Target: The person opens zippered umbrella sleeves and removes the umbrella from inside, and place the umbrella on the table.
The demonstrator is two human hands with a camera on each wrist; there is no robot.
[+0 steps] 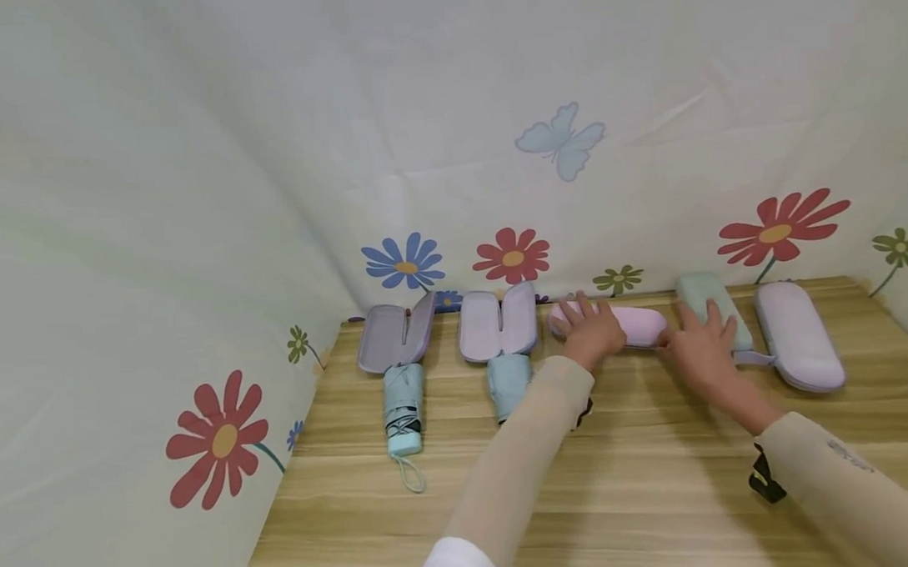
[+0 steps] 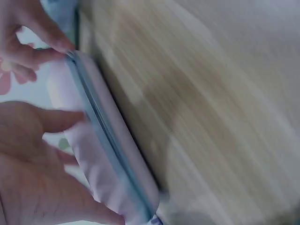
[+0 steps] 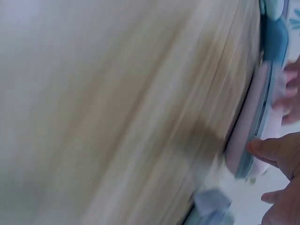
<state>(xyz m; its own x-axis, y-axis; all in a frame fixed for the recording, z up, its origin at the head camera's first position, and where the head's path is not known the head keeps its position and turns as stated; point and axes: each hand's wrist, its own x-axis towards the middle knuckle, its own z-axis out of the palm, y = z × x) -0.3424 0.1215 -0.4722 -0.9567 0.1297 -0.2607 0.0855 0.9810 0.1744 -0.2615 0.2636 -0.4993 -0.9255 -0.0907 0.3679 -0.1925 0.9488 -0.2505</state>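
Observation:
A pink glasses case point(image 1: 641, 325) lies lengthwise near the back edge of the table, with a blue-grey zipper point(image 2: 101, 117) along the side toward me. My left hand point(image 1: 594, 337) holds its left part, thumb near the zipper and fingers over the far side. At the right end, my right hand point(image 1: 700, 357) pinches the end of the zipper between thumb and finger; the pull itself is mostly hidden. The right hand's other fingers reach over the near part of a mint green case point(image 1: 704, 298).
Two lavender cases point(image 1: 383, 336) point(image 1: 480, 328) stand unzipped at the left, a folded blue umbrella point(image 1: 403, 402) point(image 1: 510, 382) in front of each. At the far right lies a closed lavender case point(image 1: 801, 338) with a strap. A flowered white cloth point(image 1: 451, 192) hangs behind the wooden table point(image 1: 342, 521).

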